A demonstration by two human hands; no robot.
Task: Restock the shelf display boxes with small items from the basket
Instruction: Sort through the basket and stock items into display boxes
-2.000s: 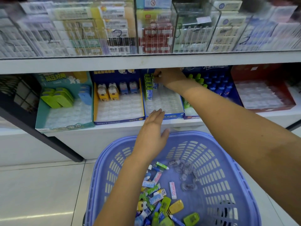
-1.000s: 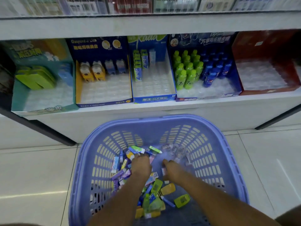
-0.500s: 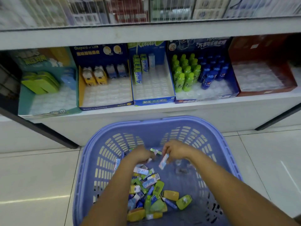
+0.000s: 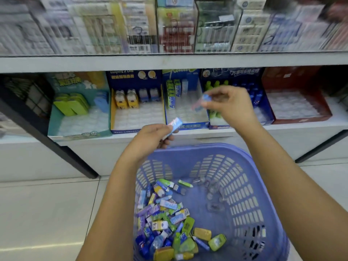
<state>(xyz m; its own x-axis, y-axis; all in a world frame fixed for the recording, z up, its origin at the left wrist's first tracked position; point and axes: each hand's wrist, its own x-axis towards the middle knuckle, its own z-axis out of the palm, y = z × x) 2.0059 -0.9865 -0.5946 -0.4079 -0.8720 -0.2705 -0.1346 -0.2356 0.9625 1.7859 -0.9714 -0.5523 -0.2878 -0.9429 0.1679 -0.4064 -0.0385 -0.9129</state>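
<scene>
Basket (image 4: 235,155) at six o'clock holds a heap of small items (image 4: 169,219) toward its seven o'clock side. Above its rim, the left hand (image 4: 150,140) grips a pale blue pack (image 4: 174,125) in curled fingers. At its one o'clock, the right hand (image 4: 229,104) pinches a blurred blue pack (image 4: 202,101) before the blue display box (image 4: 194,126) on the shelf (image 4: 301,129).

Indoor light, cool and even, fairly bright; no hard shadows. Faint pale sheen streak on floor tiles (image 4: 37,245), lower left. Upper shelf goods (image 4: 169,25) heavily motion-blurred, labels unreadable, with hazy glare on their clear fronts. Right hand (image 4: 231,104) and its pinched small packet (image 4: 201,102) smeared; left hand (image 4: 150,140) and its blue packet (image 4: 175,125) only slightly soft. Items in basket (image 4: 263,194) sharpest. Lower shelf recess dimmer, darkest at its far left and right ends. Wide-angle bowing: shelf edge (image 4: 169,63) curves, dark posts splay outward.
</scene>
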